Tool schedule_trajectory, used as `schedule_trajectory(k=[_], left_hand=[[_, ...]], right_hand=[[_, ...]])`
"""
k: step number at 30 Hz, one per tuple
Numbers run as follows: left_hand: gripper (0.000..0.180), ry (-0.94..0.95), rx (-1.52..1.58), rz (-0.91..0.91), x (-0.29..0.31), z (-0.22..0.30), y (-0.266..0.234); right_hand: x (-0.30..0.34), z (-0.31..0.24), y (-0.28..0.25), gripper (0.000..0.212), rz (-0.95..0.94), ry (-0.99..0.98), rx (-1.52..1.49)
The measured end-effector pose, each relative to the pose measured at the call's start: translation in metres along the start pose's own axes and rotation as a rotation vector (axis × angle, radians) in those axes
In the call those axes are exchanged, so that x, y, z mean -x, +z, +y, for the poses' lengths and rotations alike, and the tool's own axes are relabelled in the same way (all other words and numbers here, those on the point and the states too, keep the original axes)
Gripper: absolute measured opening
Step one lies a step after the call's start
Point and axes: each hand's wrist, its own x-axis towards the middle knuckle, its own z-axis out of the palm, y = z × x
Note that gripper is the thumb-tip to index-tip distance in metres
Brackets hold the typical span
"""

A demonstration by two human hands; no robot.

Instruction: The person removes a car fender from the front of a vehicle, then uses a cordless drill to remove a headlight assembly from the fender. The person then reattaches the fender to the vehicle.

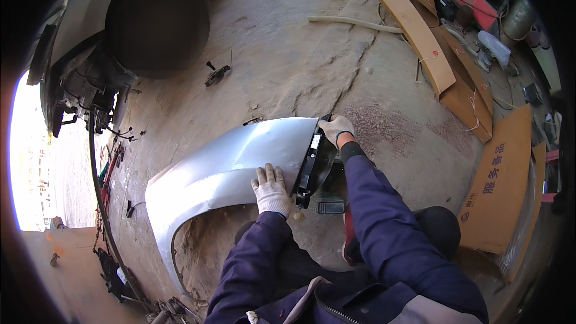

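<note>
Head view: fender (240,153) lies on the floor (264,78), well in from its edges; left hand (272,192) rests flat on it, fingers slightly apart, while right hand (338,130) curls at its upper right corner by the black strip (308,168), clamping cannot be told. Judged risks: uneven palm pressure rocks or dents fender; hard pulling bends strip.

dusty, cracked floor (270,72) | silver car fender (240,150) | pale hose (354,21) | brown cardboard (412,27) | small dark part (217,75)

Left hand (272,191) lies on silver fender (231,156), right hand (337,129) at its corner.
</note>
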Motion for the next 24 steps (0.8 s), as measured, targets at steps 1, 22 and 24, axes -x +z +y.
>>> schedule_trajectory(k=[1, 22, 24], left_hand=[[0.096, -0.013, -0.067, -0.013, -0.002, 0.001, 0.003], [0.094, -0.012, 0.013, -0.075, -0.009, -0.005, 0.021], [0.096, 0.003, 0.010, -0.095, -0.008, -0.006, 0.023]], right_hand=[[0.002, -0.005, -0.002, 0.045, -0.014, -0.023, 0.064], [0.013, 0.022, 0.026, 0.062, 0.055, 0.080, 0.126], [0.007, 0.041, 0.036, 0.061, 0.038, 0.150, -0.001]])
